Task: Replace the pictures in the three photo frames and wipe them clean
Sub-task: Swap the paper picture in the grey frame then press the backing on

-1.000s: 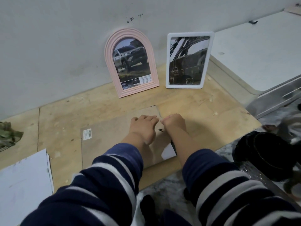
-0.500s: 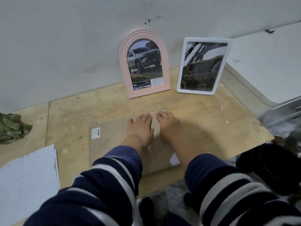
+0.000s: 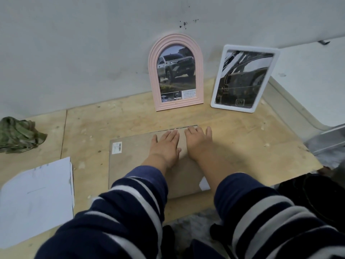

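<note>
Third frame: face-down frame lies flat on the bench, backing up, long axis left to right.
Left hand: fingers straight and together, pressing its far edge.
Right hand: fingers slightly spread, flat beside the left, at the far right corner.
Nearer hand: both equally.

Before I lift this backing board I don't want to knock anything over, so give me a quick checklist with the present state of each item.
1. Left hand flat on backing board: ok.
2. Right hand flat on it too: ok.
3. Pink arched frame upright against the wall, apart from the board: ok.
4. White frame upright, apart: ok.
5. Green cloth within view for wiping: ok.
6. Board's clips released: cannot tell.
</note>
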The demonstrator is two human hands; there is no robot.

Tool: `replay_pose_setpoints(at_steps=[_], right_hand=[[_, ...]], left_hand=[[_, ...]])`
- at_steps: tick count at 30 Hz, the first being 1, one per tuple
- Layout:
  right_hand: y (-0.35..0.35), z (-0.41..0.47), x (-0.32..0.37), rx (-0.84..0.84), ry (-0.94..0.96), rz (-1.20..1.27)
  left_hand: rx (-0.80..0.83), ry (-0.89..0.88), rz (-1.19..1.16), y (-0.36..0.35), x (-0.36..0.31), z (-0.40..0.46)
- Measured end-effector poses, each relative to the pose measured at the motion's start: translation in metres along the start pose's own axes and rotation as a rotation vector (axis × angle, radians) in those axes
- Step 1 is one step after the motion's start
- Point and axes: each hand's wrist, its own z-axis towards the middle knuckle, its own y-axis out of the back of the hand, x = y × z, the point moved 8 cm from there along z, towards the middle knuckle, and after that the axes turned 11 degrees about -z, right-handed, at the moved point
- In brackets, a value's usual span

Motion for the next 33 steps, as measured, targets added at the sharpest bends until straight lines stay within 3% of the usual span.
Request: replay_pose_setpoints(at_steps=[8, 11, 13, 21, 26, 30, 33], right_hand=[[0.000, -0.004, -0.001, 0.076, -0.202, 0.266], [0.001, -0.017, -0.024, -0.002, -0.371, 0.310], [-0.009, -0.026, -0.040, 0.059, -0.497, 0.408], [-0.021, -0.025, -0.054, 0.176, -0.580, 0.522], [-0.019, -0.024, -0.048, -0.017, -0.602, 0.678], [-0.017, -0.024, -0.050, -0.100, -0.632, 0.792], [-0.011, -0.019, -0.052, -0.111, -0.614, 0.674]], left_hand=[[-0.027, 0.246, -0.040, 0.024, 0.081, -0.033], [0.010, 0.214, -0.006, 0.028, 0.087, -0.032], [0.030, 0.184, -0.004, 0.028, 0.081, -0.027], [0.033, 0.196, -0.088, 0.032, 0.072, -0.017], [-0.047, 0.260, -0.071, 0.051, 0.085, -0.008], [-0.089, 0.361, -0.271, 0.062, 0.091, 0.001], [-0.065, 0.335, -0.415, 0.063, 0.095, 0.009]])
